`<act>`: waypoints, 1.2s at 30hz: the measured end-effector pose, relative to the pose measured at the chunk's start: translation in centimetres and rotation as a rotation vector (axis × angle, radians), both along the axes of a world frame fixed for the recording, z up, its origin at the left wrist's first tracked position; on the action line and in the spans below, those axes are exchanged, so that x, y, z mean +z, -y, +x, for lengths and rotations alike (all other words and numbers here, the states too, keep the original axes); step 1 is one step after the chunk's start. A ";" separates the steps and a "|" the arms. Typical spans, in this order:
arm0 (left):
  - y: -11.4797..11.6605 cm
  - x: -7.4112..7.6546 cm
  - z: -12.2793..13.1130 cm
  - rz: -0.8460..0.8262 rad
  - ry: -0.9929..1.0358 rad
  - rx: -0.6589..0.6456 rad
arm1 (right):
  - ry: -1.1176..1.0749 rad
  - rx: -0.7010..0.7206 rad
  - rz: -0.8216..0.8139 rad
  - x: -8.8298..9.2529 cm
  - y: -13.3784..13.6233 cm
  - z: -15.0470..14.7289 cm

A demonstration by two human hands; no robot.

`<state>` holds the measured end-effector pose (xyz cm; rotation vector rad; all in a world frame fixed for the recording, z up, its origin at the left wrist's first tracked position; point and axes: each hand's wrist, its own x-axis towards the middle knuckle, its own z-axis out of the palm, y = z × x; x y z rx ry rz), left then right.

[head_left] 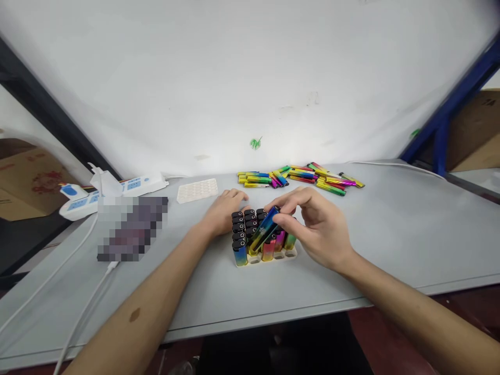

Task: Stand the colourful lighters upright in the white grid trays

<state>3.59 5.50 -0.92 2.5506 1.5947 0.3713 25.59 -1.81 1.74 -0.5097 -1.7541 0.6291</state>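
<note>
The person's right hand (317,229) pinches a blue-and-yellow lighter (264,229) between thumb and fingertips. It holds the lighter tilted, the black cap up and away, low over the cream slotted tray (291,254) in the middle of the grey table (390,234). The left hand (224,211) lies loosely curled against the tray's far left side, gripping nothing that shows.

Most of the tray is filled: black-capped lighters stand upright in close rows, while a few slots along the near edge look open. A good heap of loose lighters (300,176) lies well beyond the tray by the wall, not yet stood up. A second, bare white tray (197,190) sits to the far left, near a white power strip (135,186).
</note>
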 end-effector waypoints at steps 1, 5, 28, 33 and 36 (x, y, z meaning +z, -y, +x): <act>-0.1 -0.1 0.0 0.007 0.001 -0.001 | 0.020 -0.014 0.027 0.0 -0.1 0.0; -0.3 -0.7 -0.3 0.044 0.007 -0.010 | 0.179 -0.092 0.310 0.2 0.0 -0.5; -0.6 -1.0 -0.3 0.053 -0.003 0.004 | 0.378 -0.368 0.648 -0.1 0.8 -1.7; -0.4 -0.7 -0.1 0.037 -0.001 0.019 | 0.427 -0.324 0.736 -0.1 0.4 -1.3; -0.4 -0.6 -0.1 0.031 0.003 0.026 | 0.462 -0.313 0.782 -0.2 0.6 -1.2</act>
